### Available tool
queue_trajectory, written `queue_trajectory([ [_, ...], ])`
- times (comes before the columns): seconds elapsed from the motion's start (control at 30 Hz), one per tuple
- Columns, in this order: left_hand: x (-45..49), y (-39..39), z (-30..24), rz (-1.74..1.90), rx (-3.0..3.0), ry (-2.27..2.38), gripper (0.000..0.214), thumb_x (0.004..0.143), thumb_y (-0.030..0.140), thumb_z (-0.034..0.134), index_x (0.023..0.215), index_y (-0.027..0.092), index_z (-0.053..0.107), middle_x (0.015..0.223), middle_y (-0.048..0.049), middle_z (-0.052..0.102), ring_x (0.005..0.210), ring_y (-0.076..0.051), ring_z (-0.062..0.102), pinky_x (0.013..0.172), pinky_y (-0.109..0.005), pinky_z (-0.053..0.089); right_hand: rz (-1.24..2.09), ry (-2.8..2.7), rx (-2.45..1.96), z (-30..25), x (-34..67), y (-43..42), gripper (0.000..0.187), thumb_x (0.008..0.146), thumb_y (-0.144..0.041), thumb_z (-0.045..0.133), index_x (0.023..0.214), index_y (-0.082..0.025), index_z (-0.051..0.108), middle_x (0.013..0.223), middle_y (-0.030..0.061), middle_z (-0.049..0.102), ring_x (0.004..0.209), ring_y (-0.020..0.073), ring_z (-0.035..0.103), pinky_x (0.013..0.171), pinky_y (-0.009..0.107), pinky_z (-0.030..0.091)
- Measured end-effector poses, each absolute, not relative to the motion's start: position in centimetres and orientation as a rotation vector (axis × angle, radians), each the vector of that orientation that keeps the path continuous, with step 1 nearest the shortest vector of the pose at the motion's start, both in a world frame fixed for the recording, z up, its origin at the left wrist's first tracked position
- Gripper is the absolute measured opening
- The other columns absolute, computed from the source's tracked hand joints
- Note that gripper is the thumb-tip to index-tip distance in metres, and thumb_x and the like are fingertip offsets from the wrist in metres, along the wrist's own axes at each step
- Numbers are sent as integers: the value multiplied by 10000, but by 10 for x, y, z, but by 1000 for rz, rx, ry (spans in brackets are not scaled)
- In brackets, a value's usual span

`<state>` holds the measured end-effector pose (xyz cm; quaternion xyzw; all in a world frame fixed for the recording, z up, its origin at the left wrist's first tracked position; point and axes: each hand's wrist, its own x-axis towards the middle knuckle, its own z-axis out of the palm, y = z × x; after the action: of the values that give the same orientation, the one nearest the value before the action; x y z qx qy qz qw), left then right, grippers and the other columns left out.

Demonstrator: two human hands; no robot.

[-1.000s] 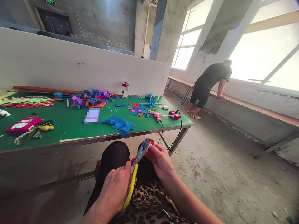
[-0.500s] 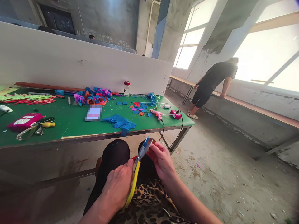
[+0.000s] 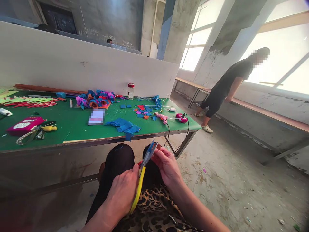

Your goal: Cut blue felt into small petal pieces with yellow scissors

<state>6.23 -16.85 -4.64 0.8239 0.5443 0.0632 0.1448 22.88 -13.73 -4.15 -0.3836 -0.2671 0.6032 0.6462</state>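
My left hand (image 3: 123,190) is closed around a pair of scissors (image 3: 138,190) with yellow handles, held above my lap with the blades pointing up and away. Between the parted blades a strip of blue (image 3: 151,148) shows. Fingertips of my right hand (image 3: 167,164) pinch a small brown piece of what looks like crepe paper (image 3: 157,146) right beside the blade tips. How much of that piece lies between the blades is hard to make out. A bit of red (image 3: 139,163) shows by my left thumb.
The green table (image 3: 79,129) ahead holds paper flowers (image 3: 96,99), blue crepe paper (image 3: 124,125), coloured scraps (image 3: 143,111), a pink glue gun (image 3: 162,118), a pink power strip (image 3: 25,125) and a jar (image 3: 130,91). Black cords hang off its right edge. A person (image 3: 229,80) stands by a bench at right.
My hands and the scissors have barely moved. The person at right has straightened up somewhat and shifted right, lifting a hand off the bench. A head behind the partition has moved right.
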Motion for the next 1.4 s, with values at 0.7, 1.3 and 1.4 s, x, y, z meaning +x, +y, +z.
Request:
queue_trajectory([
  [0.7,65,-169,-44,170,2364,1561,205,929,155,416,1116,187,492,882,-83,689,833,-252,686,638,-308,394,1362,-605,-882,-39,228,-139,246,621,-319,869,722,-193,684,767,-7,730,668,111,637,719,248,511],
  [1.3,66,-170,-47,183,2364,1558,176,951,151,384,1068,199,506,758,-46,696,762,-256,717,599,-307,376,1379,-606,-823,-38,229,-140,223,632,-293,883,706,-196,696,750,-16,740,669,94,643,696,206,503],
  [1.4,67,-171,-43,145,2371,1560,180,933,143,417,1077,197,510,749,-43,698,758,-268,720,589,-311,373,1368,-617,-833,-39,230,-139,224,638,-307,879,706,-192,700,750,-10,739,678,100,645,717,217,511],
])
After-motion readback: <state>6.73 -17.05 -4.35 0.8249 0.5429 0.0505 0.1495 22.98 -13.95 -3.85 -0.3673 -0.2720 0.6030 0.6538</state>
